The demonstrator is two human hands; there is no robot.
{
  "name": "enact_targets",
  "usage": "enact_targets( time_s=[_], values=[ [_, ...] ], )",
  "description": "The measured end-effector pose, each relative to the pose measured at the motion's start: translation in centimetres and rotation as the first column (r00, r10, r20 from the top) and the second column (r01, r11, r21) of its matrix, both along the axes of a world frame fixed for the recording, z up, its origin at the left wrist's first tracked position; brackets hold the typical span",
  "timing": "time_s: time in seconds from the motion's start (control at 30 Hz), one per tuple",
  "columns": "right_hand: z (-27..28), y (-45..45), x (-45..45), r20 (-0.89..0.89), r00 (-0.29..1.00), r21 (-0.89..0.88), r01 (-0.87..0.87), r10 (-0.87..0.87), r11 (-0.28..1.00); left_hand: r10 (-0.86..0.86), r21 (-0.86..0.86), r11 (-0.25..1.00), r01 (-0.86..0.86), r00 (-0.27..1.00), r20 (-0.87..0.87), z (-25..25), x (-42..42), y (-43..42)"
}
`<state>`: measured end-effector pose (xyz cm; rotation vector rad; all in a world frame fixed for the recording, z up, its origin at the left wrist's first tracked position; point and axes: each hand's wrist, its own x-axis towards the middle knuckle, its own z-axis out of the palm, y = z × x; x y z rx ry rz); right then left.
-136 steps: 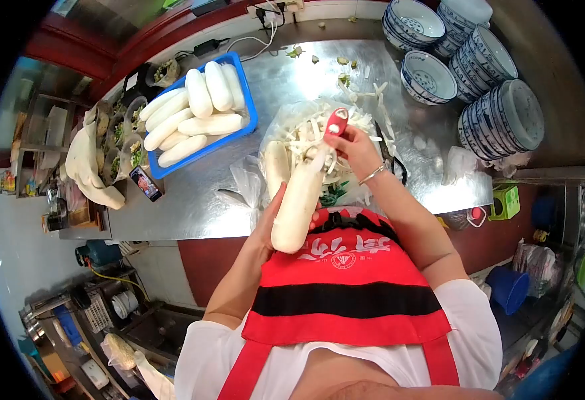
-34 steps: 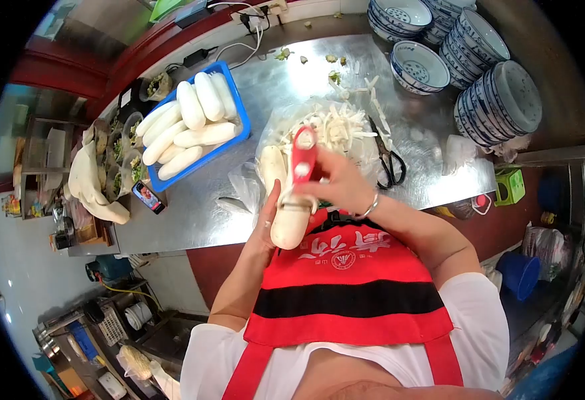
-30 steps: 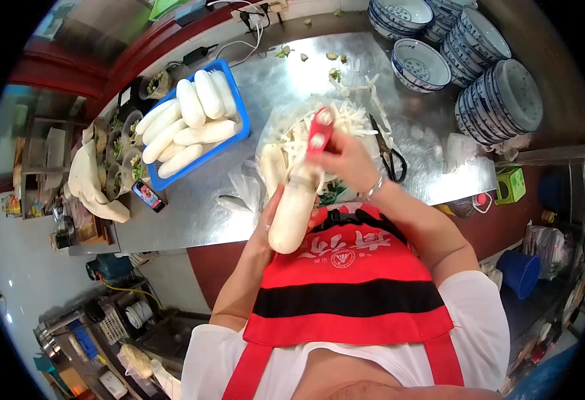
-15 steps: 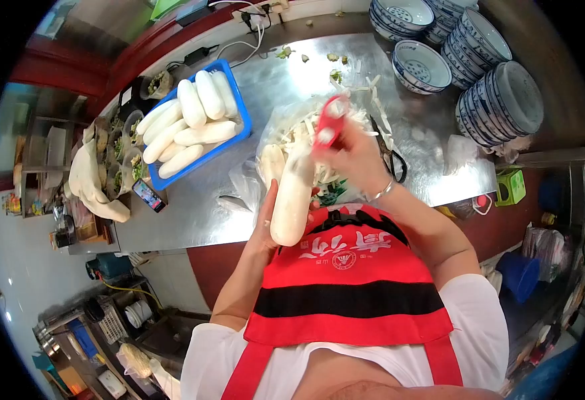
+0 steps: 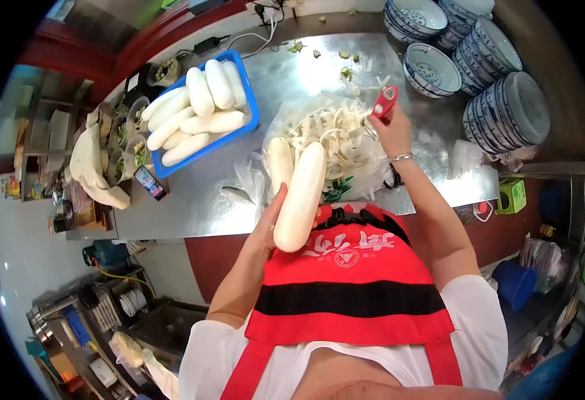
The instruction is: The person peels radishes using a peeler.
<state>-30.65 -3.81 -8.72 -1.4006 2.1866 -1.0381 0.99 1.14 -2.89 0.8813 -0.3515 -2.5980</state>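
A long white radish (image 5: 300, 198) rests tilted in my left hand (image 5: 269, 220), whose fingers wrap round it from below. My right hand (image 5: 392, 130) grips a red peeler (image 5: 386, 101) up and to the right, apart from the radish. Between and behind them, a heap of pale peelings (image 5: 336, 130) lies on a clear plastic bag. Another radish (image 5: 280, 163) lies at the left side of the heap, partly behind the held one. Several white radishes fill a blue basket (image 5: 255, 110) at the left.
Patterned bowls (image 5: 432, 69) stand in stacks at the back right of the metal table (image 5: 192, 217). A phone (image 5: 150, 183) leans near bagged greens at the left. Dark scissors handles (image 5: 394, 179) show beside the peelings, partly under my right wrist. Trimmed radish tops (image 5: 344, 55) lie at the back.
My right hand has moved right with the peeler, away from the radish. My left hand still holds the radish, and its upper end is now uncovered. The camera view has shifted slightly.
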Motion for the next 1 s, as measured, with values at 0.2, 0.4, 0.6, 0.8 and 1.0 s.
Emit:
enact_targets(
  time_s=[0.2, 0.4, 0.6, 0.8, 1.0],
  values=[
    [10.9, 2.0, 6.1, 0.242, 0.927, -0.368, -0.186, 0.286, 0.911, -0.006, -0.047, 0.999, 0.011, 0.994, 0.112, 1.4, -1.8, -1.2],
    [11.0, 3.4, 8.6, 0.749, 0.563, -0.348, -0.113, 0.349, 0.931, 0.096, -0.128, 0.989, -0.069, 0.972, 0.215, 3.6, -2.8, -1.2],
    [11.1, 4.2, 11.4, 0.566, 0.706, -0.194, -0.388, 0.426, 0.901, 0.106, -0.175, 0.983, -0.051, 0.941, 0.32, 0.1, -2.0, -1.1],
    [3.5, -0.4, 5.1, 0.557, 0.813, -0.233, -0.039, 0.166, 0.972, 0.073, -0.178, 0.984, -0.01, 0.934, 0.35, 1.8, -1.4, -0.6],
    [5.6, 1.4, 3.1, 0.466, 0.881, -0.22, 0.029, 0.079, 0.975, 0.005, -0.065, 0.998, 0.008, 0.98, 0.199, 3.3, -2.0, -0.8]
  ],
)
